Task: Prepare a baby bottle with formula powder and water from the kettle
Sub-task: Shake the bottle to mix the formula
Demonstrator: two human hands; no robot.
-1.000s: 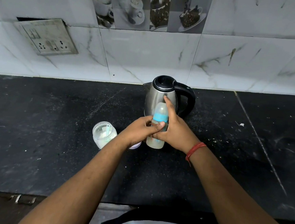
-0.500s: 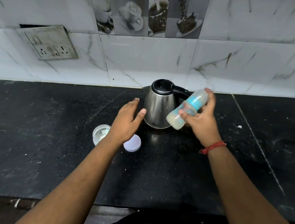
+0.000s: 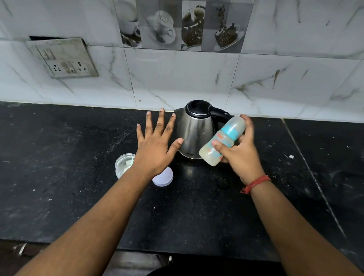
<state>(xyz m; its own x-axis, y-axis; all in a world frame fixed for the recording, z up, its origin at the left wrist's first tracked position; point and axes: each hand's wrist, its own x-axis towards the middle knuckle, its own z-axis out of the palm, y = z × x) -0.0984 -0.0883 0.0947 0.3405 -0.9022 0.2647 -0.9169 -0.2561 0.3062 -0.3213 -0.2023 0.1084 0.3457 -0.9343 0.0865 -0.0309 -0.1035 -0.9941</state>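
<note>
My right hand [image 3: 241, 155] grips the baby bottle [image 3: 222, 140], capped with a blue ring and holding whitish liquid, tilted in the air with its top pointing up and right, just in front of the kettle's handle. The steel kettle [image 3: 193, 130] with a black lid stands on the black counter [image 3: 65, 172] near the wall. My left hand [image 3: 155, 145] hovers flat with fingers spread, left of the kettle, holding nothing. Below it sit the open formula jar [image 3: 123, 164] and its white lid [image 3: 163, 176], both partly hidden by my wrist.
A marble-tiled wall [image 3: 181, 79] rises behind the counter, with a tilted switch and socket plate [image 3: 63, 57] at the left. A seam [image 3: 313, 176] runs through the counter at the right. The counter's front edge lies close to my body.
The bottle has left the counter: my right hand lifted it up and to the right and tilted it. My left hand let go and has spread open beside the kettle.
</note>
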